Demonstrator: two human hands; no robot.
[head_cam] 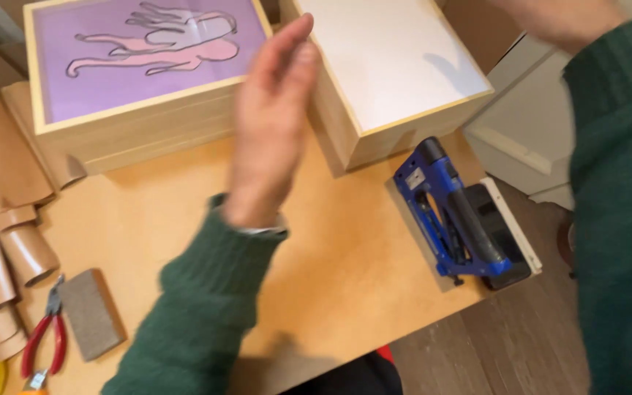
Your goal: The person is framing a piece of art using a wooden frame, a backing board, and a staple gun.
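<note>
My left hand [272, 124] is raised edge-on above the wooden table [184, 212], fingers straight and together, holding nothing. Its fingertips reach the gap between two wooden box frames. The left frame [140, 73] holds a purple picture with a pink figure. The right frame [396, 73] has a plain white face. My right hand [557, 18] is blurred at the top right edge, mostly out of view, with the green sleeve below it. Whether it holds anything is hidden.
A blue staple gun [451, 219] lies on a small board at the table's right edge. Red-handled pliers [45, 336] and a grey sanding block [91, 313] lie at the front left. Brown paper rolls [1, 219] are stacked along the left side. White furniture [521, 124] stands to the right.
</note>
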